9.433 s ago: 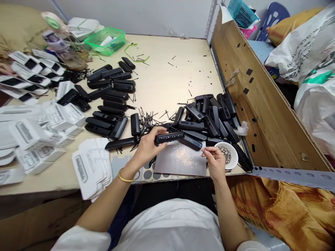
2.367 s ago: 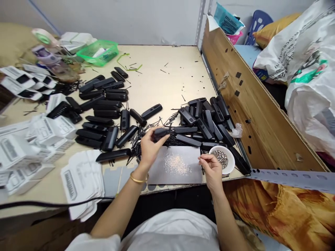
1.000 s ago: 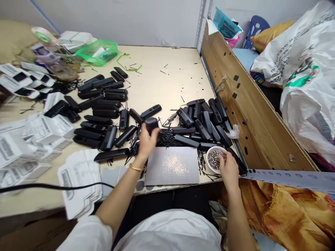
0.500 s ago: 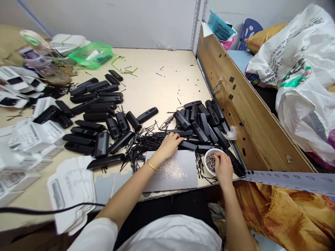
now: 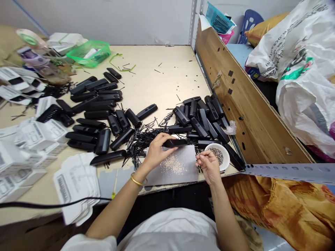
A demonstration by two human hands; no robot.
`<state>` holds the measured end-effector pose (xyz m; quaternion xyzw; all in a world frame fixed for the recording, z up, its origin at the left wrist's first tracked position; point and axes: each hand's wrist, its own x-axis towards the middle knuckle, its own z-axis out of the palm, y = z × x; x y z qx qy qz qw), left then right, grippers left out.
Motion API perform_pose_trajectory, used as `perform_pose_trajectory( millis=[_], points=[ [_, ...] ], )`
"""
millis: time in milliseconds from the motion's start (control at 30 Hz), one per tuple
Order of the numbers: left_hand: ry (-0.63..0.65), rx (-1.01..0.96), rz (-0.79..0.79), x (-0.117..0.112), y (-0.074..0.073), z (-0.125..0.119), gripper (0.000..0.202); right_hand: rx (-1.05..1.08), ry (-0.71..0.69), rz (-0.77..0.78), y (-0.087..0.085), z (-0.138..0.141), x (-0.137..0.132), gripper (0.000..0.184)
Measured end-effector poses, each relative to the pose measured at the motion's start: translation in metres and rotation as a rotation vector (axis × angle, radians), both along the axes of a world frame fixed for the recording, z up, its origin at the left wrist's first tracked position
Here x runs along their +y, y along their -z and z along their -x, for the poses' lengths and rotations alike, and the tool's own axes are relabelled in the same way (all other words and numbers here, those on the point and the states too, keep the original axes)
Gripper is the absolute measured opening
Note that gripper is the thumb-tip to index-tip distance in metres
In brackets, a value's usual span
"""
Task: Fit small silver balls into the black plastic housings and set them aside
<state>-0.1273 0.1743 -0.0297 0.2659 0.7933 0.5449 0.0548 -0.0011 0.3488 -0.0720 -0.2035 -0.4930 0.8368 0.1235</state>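
Note:
My left hand (image 5: 156,152) grips a long black plastic casing (image 5: 176,142) and holds it just above a grey mat (image 5: 183,170) dotted with pale specks. My right hand (image 5: 206,164) is pinched shut beside a small white bowl (image 5: 224,164) of tiny metal parts; what the fingertips hold is too small to make out. A heap of thin black pins (image 5: 142,141) lies behind the mat. More black casings (image 5: 202,118) are piled to the right of the pins, and others lie in rows (image 5: 96,104) at left.
White printed cartons (image 5: 31,139) and flat card blanks (image 5: 75,181) crowd the left side. A green basket (image 5: 89,53) stands at the back left. A wooden side board (image 5: 246,115) walls the table's right edge. A black cable (image 5: 52,204) crosses the near left.
My left hand set one casing down among the left rows, reached into the right pile and came back over the mat with another. My right hand dipped into the bowl and drew back, pinched.

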Motion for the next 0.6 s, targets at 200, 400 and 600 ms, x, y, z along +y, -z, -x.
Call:
perform_pose_trajectory(
  millis=[200,400,600],
  points=[
    [-0.48,-1.219,-0.976,0.019,0.0,-0.027,0.015,0.075,0.109,-0.403,0.008,0.002,-0.035,0.03],
    [-0.545,-1.411,-1.072,0.024,-0.013,-0.035,0.02,0.149,0.228,-0.847,0.014,0.001,-0.041,0.017],
    [-0.56,-1.387,-1.069,0.027,-0.013,-0.036,0.021,0.172,0.235,-0.895,0.012,0.004,-0.042,0.017]
  ],
)
